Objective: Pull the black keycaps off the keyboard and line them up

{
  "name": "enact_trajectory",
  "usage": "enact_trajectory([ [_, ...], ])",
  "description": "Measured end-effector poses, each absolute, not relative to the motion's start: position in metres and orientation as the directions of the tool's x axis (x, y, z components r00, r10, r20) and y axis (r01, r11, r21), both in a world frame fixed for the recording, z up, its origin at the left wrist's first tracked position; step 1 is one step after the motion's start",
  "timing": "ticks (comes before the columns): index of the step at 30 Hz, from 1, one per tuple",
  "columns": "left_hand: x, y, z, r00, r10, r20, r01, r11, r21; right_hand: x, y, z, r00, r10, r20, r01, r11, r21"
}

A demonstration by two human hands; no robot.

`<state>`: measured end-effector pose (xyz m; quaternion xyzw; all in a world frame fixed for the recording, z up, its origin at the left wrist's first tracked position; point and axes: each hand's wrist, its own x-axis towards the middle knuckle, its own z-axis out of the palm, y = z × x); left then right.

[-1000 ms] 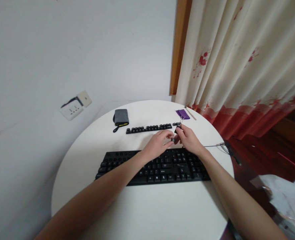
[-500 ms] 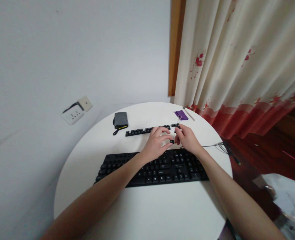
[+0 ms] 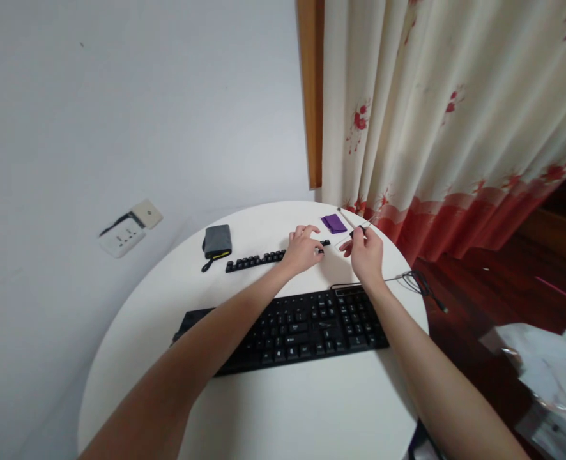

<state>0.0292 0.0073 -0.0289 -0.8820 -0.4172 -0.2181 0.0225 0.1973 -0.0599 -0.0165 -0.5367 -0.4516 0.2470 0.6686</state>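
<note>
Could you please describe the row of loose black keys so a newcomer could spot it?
Start at the round white table and look past the black keyboard toward the wall. There, a thin line of loose black keys runs from near the grey pouch to the left hand. Unlike the keyboard, it is a single row with no frame.

Round white table point(image 3: 283, 409). Black keyboard point(image 3: 287, 329) lies across the middle, toward the near edge, long side running left to right. Its cable point(image 3: 407, 279) trails off the keyboard's far right corner to the table's right edge. A row of loose black keycaps point(image 3: 257, 260) sits beyond the keyboard, toward the far edge. Grey pouch point(image 3: 217, 240) lies just beside the row's left end. Purple flat piece point(image 3: 333, 223) and a thin stick point(image 3: 345, 215) lie at the far right edge.
</note>
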Motion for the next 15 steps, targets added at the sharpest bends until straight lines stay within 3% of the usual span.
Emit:
enact_trajectory([
  [15,0.029,0.009,-0.051,0.462,0.731,0.503,0.774,-0.609,0.174,0.197,-0.056,-0.017,0.451,0.826,0.337,0.139,0.308,-0.941],
])
